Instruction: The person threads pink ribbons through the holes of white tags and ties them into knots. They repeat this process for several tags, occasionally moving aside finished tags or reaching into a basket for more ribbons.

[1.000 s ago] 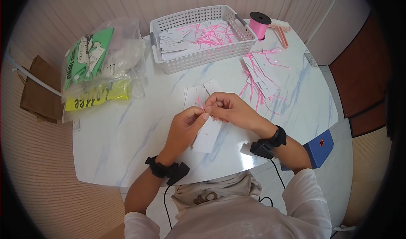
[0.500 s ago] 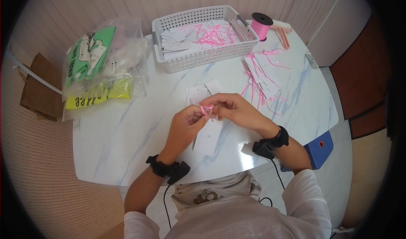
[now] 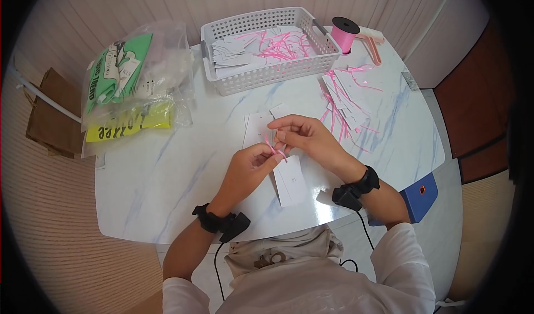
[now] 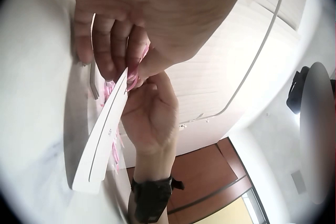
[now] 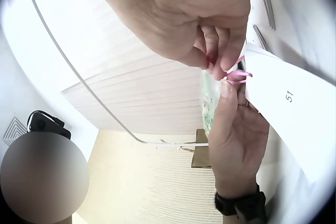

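Note:
A white card [image 3: 289, 186] printed with "51" hangs tilted below my fingers, with a looped pink ribbon [image 5: 239, 76] through its top end. My left hand [image 3: 250, 167] pinches the ribbon between thumb and forefinger near the card's top. Just across from it, my right hand [image 3: 311, 139] has its thumb and fingertips together at the ribbon, pinching a strand largely hidden by the fingers. Other white cards [image 3: 255, 124] lie on the table behind the hands.
A white basket [image 3: 267, 79] of cards and pink ribbons stands at the back. Beside it are a pink ribbon spool [image 3: 343, 38] and pink-handled tool [image 3: 374, 51]. Ribboned cards [image 3: 346, 100] lie at right, plastic-bagged clothing [image 3: 130, 80] at left.
The hands have moved slightly apart, the right one drawing back from the left. The card has swung right and now hangs from the ribbon at my left fingers.

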The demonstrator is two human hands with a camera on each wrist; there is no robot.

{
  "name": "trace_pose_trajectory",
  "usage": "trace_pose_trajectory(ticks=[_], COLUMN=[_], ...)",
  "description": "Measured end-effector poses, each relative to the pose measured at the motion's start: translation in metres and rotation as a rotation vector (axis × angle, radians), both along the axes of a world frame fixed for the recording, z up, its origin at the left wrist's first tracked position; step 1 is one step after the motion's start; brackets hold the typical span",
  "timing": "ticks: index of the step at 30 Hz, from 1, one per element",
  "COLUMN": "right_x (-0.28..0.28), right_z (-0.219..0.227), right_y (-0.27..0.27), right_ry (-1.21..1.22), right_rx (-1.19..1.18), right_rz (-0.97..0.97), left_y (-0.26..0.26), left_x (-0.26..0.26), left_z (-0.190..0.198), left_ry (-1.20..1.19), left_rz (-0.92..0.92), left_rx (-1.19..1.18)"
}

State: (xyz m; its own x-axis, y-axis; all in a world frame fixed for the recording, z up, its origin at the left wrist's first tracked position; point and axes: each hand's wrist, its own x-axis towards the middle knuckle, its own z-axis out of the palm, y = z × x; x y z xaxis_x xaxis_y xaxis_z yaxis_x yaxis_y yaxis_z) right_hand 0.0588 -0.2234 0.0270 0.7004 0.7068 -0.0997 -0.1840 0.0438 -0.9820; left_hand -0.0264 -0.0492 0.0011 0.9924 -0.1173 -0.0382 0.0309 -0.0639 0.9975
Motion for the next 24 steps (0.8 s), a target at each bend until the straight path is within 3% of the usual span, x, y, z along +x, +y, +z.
trace_pose_trajectory(ticks=[5,14,16,20,22,23,24], right_x=[-0.004,-0.003,-0.005,-0.011,-0.011,-0.011,-0.01], right_z=[0.001,0.003,0.004,0.013,0.009,0.006,0.003], right_y=[0.002,-0.001,0.0,0.005,0.005,0.002,-0.002], right_ry=[-0.01,-0.006,0.234,0.246,-0.286,-0.286,-0.419], right_rx=[0.106,0.106,0.352,0.483,0.22,0.221,0.045], right_rz=[0.056,0.158,0.08,-0.106,-0.336,-0.334,-0.314], left_y=[-0.005,-0.003,-0.003,0.0,0.001,0.001,0.0], left_x=[-0.001,-0.003,-0.003,-0.001,0.0,0.001,0.001], left_z=[0.005,0.009,0.01,0.001,0.001,0.002,0.005], left_ry=[-0.021,-0.035,-0.071,-0.062,-0.003,-0.004,0.011], left_rz=[0.064,0.034,0.008,0.036,0.127,0.129,0.15], left_rx=[-0.083,0.127,0.139,0.067,-0.086,-0.086,-0.096])
